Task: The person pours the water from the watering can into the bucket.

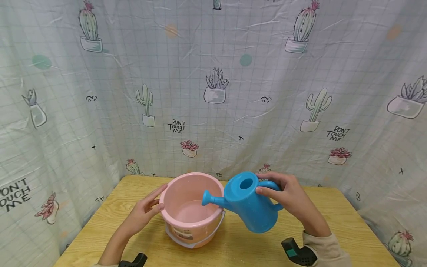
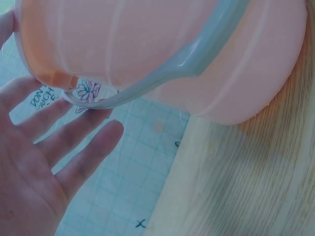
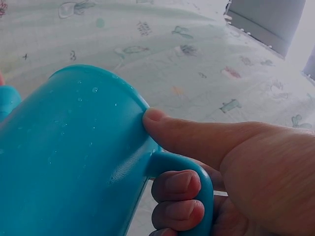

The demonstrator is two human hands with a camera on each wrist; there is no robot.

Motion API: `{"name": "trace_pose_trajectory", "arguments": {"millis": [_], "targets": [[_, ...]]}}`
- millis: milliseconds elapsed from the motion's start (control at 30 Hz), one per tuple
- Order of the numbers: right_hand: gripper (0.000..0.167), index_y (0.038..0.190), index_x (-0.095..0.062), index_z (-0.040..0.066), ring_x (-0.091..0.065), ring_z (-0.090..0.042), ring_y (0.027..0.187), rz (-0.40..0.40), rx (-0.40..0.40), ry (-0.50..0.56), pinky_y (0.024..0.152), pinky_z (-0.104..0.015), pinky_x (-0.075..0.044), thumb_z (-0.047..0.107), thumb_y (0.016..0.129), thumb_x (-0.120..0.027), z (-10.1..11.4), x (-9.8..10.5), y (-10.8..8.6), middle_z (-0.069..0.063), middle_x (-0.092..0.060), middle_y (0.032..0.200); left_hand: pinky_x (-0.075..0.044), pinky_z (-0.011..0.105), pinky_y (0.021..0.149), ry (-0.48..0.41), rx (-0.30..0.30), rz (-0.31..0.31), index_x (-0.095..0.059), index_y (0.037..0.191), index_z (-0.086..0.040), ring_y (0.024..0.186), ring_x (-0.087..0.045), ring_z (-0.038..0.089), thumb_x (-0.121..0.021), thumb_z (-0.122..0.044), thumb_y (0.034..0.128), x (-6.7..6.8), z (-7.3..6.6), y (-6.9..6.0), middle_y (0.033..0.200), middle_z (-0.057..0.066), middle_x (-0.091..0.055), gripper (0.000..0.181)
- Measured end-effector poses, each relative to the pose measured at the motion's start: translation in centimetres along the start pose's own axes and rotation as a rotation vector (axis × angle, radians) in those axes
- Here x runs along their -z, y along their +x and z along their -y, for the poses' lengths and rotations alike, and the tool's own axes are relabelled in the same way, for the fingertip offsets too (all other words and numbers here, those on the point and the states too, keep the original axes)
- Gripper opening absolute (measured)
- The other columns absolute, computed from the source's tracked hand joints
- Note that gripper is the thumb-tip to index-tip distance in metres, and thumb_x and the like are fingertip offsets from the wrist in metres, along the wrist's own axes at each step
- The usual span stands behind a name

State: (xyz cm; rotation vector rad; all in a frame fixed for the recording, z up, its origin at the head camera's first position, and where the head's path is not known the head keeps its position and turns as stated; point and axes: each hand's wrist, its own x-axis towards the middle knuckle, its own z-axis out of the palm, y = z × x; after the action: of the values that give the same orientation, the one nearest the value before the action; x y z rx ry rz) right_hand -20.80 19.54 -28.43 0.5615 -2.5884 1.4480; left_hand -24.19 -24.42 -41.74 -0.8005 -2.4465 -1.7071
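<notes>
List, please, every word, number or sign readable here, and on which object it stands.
"DON'T TOUCH ME": pale grid-patterned curtain with printed cacti, three times in the head view, the leftmost cut by the edge; also partly hidden in the left wrist view.
"x": small cross marks, same curtain.
Sticker on the pink plastic bucket: too blurred to read.
Blue plastic watering can: no text seen.

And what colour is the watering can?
Bright blue; the watering can shows best in the head view.

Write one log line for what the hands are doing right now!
right hand: grips blue watering can by handle | left hand: touches pink bucket at rim | spout: over bucket, can tilted | bucket: upright on table
</notes>
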Motion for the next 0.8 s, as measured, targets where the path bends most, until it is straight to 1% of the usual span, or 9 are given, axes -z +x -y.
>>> {"name": "trace_pose_trajectory", "arguments": {"millis": [167,267,533,800], "targets": [[0.043,0.128,-0.062,0.004,-0.064,-0.039,0.110,0.008,0.001,-0.002,0.084,-0.057,-0.055,0.022,0.090,-0.070,0.11,0.16,-0.10,-0.021,-0.064,0.125,-0.054,0.023,0.089,-0.010,0.012,0.001,-0.030,0.153,-0.015,0.120,-0.056,-0.001,-0.050,-0.008,0.1005,-0.22,0.17,-0.08,0.159,0.018,-0.023,0.057],[0.043,0.128,-0.062,0.004,-0.064,-0.039,0.109,0.012,-0.005,-0.004,0.083,-0.056,-0.055,0.022,0.090,-0.070,0.18,0.17,-0.13,-0.020,-0.065,0.124,-0.054,0.023,0.089,-0.013,0.005,0.003,-0.029,0.154,-0.015,0.121,-0.056,0.000,-0.049,-0.007,0.1006,-0.31,0.30,-0.16,0.159,0.017,-0.023,0.057],[0.044,0.129,-0.062,0.004,-0.065,-0.039,0.109,0.010,0.005,-0.012,0.082,-0.057,-0.055,0.022,0.090,-0.070,0.34,0.24,-0.03,-0.021,-0.064,0.125,-0.054,0.023,0.088,-0.006,-0.023,0.012,-0.029,0.154,-0.013,0.121,-0.056,0.000,-0.049,-0.006,0.1006,-0.15,0.24,0.00,0.158,0.021,-0.023,0.057],[0.044,0.129,-0.062,0.003,-0.064,-0.039,0.109,0.014,0.012,-0.007,0.083,-0.058,-0.055,0.021,0.090,-0.070,0.41,0.13,0.07,-0.022,-0.063,0.127,-0.054,0.022,0.089,-0.020,-0.013,0.009,-0.030,0.153,-0.011,0.120,-0.055,-0.002,-0.050,-0.006,0.1003,0.05,0.03,0.05,0.158,0.022,-0.024,0.057]]}}
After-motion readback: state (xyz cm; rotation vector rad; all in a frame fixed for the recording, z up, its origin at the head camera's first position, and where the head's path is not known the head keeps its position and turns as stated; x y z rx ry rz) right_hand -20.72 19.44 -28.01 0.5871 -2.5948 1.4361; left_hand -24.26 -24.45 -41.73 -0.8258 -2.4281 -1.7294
